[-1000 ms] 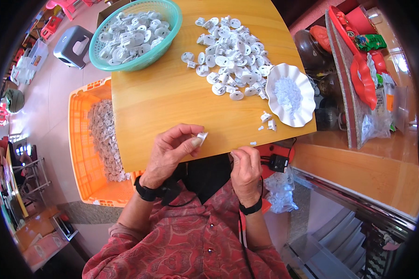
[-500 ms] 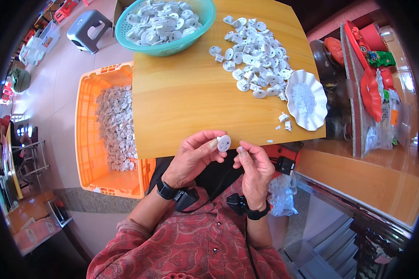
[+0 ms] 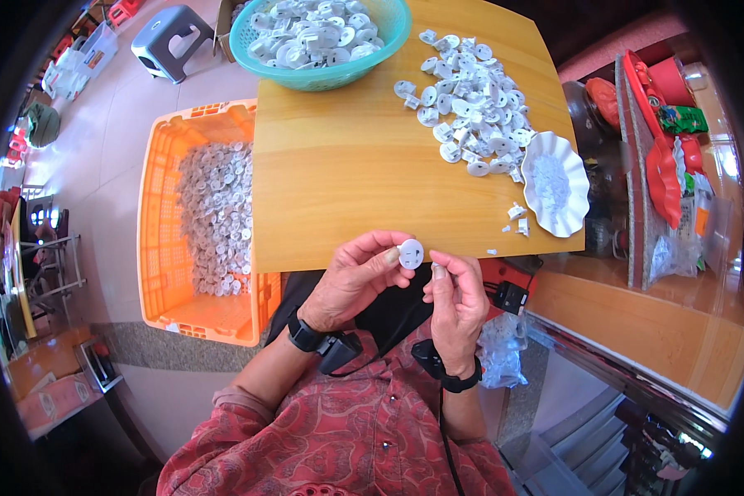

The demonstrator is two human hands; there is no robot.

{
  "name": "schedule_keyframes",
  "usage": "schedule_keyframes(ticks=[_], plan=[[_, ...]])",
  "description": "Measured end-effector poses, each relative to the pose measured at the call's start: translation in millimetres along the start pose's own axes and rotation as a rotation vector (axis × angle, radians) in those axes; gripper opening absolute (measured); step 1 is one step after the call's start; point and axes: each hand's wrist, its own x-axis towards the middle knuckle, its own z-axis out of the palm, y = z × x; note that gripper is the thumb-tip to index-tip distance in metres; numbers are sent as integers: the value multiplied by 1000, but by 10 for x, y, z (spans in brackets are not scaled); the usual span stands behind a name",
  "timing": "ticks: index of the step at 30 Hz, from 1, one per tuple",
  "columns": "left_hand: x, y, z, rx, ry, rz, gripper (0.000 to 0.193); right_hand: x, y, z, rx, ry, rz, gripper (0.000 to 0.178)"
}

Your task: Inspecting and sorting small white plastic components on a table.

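My left hand (image 3: pixel 351 285) pinches a round white plastic piece (image 3: pixel 412 254) between thumb and fingers, just off the table's near edge. Its flat face, with small dark slots, is turned up toward me. Close beside it on the right, my right hand (image 3: pixel 459 302) is closed with thumb against fingertips; whatever it may hold is too small to make out. A heap of similar white plastic pieces (image 3: pixel 465 108) lies on the wooden table (image 3: pixel 339 165). To the heap's right, a white scalloped dish (image 3: pixel 576 198) holds tiny whitish bits (image 3: pixel 550 183).
A teal basket (image 3: pixel 322 78) full of white pieces stands at the table's far left. Below the table's left side is an orange crate (image 3: pixel 159 248) with many small round parts (image 3: pixel 215 198). A grey stool (image 3: pixel 169 37) stands beyond. Shelving with red items (image 3: pixel 663 182) borders the right.
The round piece's face has turned more squarely toward me. Both hands stay close together. The whole view has shifted a little, moving the table and basket rightward in the picture.
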Motion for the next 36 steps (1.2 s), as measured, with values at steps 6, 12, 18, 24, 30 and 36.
schedule_keyframes(ticks=[6,12,18,24,30,36], plan=[[-29,4,-6,-18,-6,9,29,-49,-15,72,151,30,160,11],[-36,-1,-42,-20,-44,9,30,-22,-189,64,252,90,175,11],[-47,-21,-34,23,-19,-7,29,-19,-98,65,123,52,32,9],[-75,-33,-4,103,0,-22,30,-51,1,107,161,75,20,15],[-97,-68,-2,136,9,-40,31,-64,37,145,204,128,-21,24],[-114,-69,-15,156,14,-41,32,-72,28,167,225,131,-2,24]])
